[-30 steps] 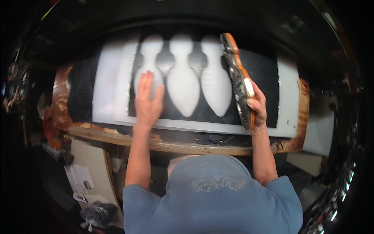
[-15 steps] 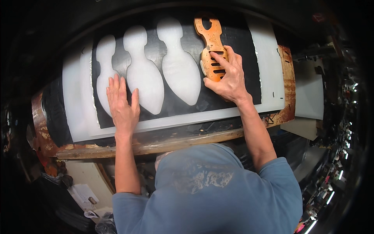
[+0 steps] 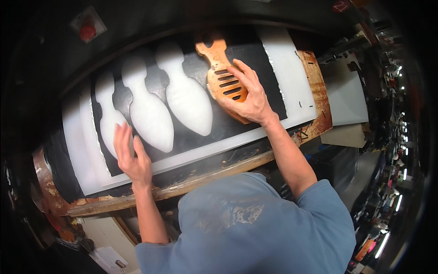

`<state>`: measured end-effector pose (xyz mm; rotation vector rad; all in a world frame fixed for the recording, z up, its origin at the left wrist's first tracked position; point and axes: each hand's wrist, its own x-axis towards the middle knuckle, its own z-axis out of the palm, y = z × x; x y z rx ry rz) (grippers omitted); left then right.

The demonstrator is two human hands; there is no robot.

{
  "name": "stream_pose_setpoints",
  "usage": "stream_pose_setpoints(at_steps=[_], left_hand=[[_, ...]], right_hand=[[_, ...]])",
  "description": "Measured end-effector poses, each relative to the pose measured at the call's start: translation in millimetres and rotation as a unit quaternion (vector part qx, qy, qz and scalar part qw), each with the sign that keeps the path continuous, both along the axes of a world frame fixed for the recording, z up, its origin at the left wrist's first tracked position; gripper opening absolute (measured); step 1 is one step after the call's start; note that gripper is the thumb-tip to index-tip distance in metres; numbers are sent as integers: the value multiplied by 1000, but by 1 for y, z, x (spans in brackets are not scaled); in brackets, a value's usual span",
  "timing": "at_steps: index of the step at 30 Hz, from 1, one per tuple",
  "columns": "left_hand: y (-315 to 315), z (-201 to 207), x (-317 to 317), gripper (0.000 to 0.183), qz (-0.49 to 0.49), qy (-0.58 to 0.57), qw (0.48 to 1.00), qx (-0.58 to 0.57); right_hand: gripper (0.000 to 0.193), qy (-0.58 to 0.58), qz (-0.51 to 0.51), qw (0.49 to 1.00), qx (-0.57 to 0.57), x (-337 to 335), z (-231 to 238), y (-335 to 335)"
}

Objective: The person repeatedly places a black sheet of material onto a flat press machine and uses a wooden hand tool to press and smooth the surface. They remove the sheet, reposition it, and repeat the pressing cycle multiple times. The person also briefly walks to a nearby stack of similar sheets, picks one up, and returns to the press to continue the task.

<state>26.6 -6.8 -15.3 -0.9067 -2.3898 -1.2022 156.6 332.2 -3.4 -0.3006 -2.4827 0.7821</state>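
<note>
My right hand (image 3: 251, 98) grips an orange, slotted cutting die (image 3: 216, 86), with the thumb on its near part and the fingers along its right side. The die has a narrow neck, a wide body and a hooked far end in shadow. It lies on a black sheet (image 3: 187, 142) over a white board (image 3: 294, 84). To its left, three white leaf-like shapes with narrow necks, such as the rightmost shape (image 3: 189, 100), show in the black sheet. My left hand (image 3: 133, 157) is open, fingers spread and slightly blurred, over the near end of the leftmost shape (image 3: 109, 123).
A dark overhead beam with a red button (image 3: 87, 33) spans the far side. A worn wooden edge (image 3: 173, 192) runs along the near side. White and tan sheets (image 3: 344, 96) stand at the right. Papers (image 3: 107, 258) lie at the lower left.
The view has tilted and shifted. My right hand has slid toward the die's near end, uncovering more slots. My left hand has shifted slightly nearer me, its fingers now bent and spread.
</note>
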Motion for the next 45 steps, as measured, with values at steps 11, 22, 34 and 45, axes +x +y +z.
stream_pose_setpoints(at_steps=[11,22,34,45], left_hand=[[36,-28,147,11,-126,-23,992,-13],[31,-45,151,19,-45,46,997,-46],[36,-49,152,27,43,84,993,-74],[38,-46,155,39,56,39,995,-79]], right_hand=[[58,132,-46,987,-82,35,-24,-19],[15,309,-53,945,-90,67,78,62],[10,140,-96,983,69,208,-56,-19],[9,102,-76,991,44,209,-62,-17]])
